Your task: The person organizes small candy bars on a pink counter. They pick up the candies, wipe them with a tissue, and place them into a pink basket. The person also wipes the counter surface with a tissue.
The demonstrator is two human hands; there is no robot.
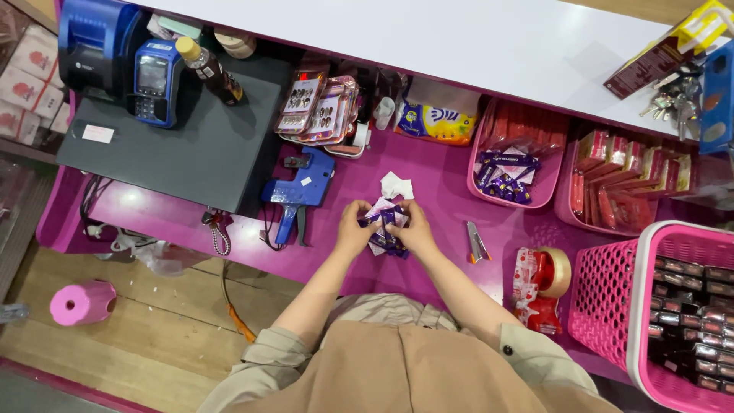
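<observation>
Both my hands meet over the magenta counter [436, 191], gripping a bunch of small purple and white wrapped packets [384, 218]. My left hand [354, 227] holds the bunch from the left side. My right hand [414, 227] holds it from the right, fingers curled over the top. A crumpled white paper [396, 185] lies on the counter just beyond the bunch. My beige sleeves reach up from the bottom of the head view.
A blue price-label gun [300, 193] lies left of my hands, a small orange-handled tool [476, 243] to the right. Tape dispenser [544, 277], pink basket [619, 298] of dark items, pink trays [514, 172] of packets, card terminal [155, 82], bottle [208, 69], and black surface [191, 145] surround them.
</observation>
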